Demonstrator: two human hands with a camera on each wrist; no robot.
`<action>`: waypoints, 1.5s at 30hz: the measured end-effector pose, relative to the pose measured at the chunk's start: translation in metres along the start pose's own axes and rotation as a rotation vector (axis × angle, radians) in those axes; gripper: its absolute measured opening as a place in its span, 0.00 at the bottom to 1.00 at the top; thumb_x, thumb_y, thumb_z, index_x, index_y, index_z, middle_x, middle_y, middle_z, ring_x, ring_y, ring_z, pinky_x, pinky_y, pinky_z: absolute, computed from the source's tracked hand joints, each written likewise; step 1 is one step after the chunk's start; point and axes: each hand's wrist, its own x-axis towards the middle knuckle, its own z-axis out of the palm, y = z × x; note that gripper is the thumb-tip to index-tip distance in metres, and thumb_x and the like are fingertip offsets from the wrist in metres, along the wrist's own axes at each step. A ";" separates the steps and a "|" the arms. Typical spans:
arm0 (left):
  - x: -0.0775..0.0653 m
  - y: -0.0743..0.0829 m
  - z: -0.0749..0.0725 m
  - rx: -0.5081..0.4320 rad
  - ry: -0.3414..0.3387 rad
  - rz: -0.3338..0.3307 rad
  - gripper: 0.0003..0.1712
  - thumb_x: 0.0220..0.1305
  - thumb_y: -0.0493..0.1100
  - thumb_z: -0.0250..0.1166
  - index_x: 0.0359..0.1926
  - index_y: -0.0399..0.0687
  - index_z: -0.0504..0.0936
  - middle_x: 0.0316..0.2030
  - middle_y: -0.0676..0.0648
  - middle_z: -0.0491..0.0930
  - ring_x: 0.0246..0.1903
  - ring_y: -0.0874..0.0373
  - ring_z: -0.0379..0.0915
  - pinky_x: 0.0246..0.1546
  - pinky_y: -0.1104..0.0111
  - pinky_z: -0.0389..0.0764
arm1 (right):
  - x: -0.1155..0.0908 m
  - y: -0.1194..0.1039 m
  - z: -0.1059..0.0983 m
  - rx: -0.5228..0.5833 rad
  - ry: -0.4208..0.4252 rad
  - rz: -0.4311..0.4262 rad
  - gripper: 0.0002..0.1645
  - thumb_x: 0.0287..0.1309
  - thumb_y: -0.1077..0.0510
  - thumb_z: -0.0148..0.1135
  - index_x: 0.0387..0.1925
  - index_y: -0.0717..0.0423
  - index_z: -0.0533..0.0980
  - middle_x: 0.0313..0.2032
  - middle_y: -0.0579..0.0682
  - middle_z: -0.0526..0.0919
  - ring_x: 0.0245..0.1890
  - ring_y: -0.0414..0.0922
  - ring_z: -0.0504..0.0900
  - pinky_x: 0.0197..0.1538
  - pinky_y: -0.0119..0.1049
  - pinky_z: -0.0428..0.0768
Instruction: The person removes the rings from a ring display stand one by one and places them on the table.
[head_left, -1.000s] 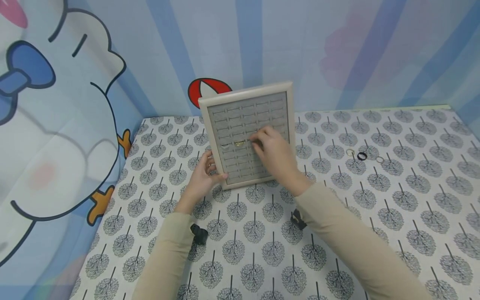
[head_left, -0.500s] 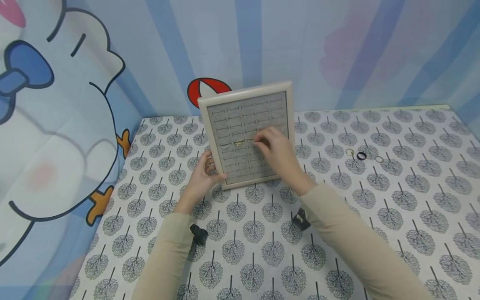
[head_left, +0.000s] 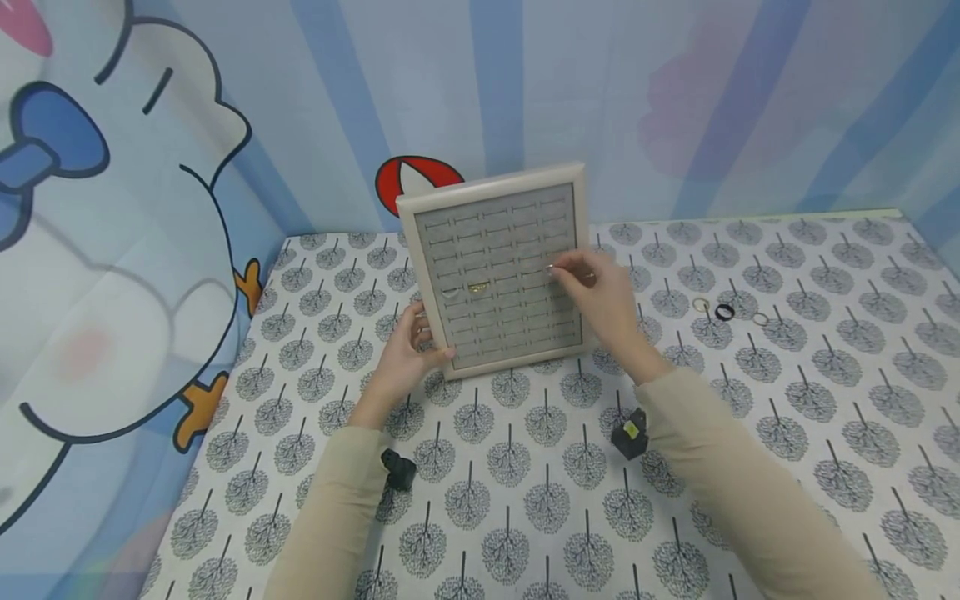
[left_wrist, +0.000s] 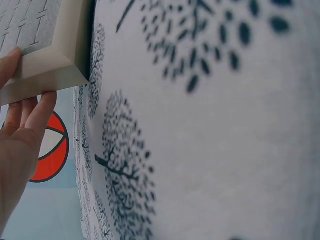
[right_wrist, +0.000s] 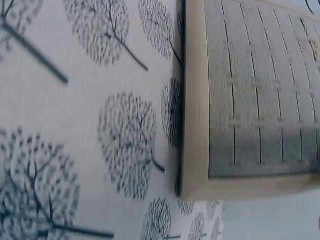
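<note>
Head view is showing my left hand gripping the lower left corner of a pale frame, thumb lying on the front rim. I'm holding the frame tilted up before the cartoon backdrop; whether its lower edge is touching the tree-printed cloth, I cannot tell. My right hand is pinching a small shiny thing between thumb and fingers, just before the grey slotted panel's right part. A silvery ring and a gold ring are sitting in neighbouring slots toward the left. Well to the right, a black ring is lying between two pale rings. By my right cuff, a black device is bearing a yellow patch, too small for reading any print.
</note>
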 end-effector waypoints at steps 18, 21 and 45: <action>0.000 0.001 -0.001 -0.017 0.000 0.000 0.46 0.53 0.28 0.65 0.70 0.56 0.56 0.59 0.42 0.70 0.62 0.47 0.68 0.63 0.53 0.73 | 0.002 0.047 -0.061 -0.127 0.198 0.216 0.19 0.66 0.49 0.54 0.51 0.56 0.76 0.49 0.55 0.82 0.38 0.28 0.71 0.41 0.21 0.74; 0.000 0.000 -0.001 -0.010 0.002 0.002 0.46 0.53 0.29 0.66 0.70 0.56 0.56 0.59 0.42 0.71 0.62 0.47 0.68 0.64 0.52 0.72 | 0.000 0.059 -0.073 -0.161 0.196 0.273 0.20 0.67 0.48 0.52 0.52 0.56 0.75 0.50 0.55 0.81 0.40 0.30 0.70 0.42 0.23 0.73; 0.000 0.002 0.000 0.012 0.004 -0.006 0.47 0.53 0.29 0.66 0.70 0.56 0.55 0.59 0.42 0.71 0.62 0.47 0.68 0.63 0.53 0.72 | -0.030 0.133 -0.150 -0.399 -0.043 0.506 0.25 0.68 0.52 0.48 0.54 0.70 0.72 0.49 0.69 0.77 0.34 0.45 0.75 0.28 0.28 0.72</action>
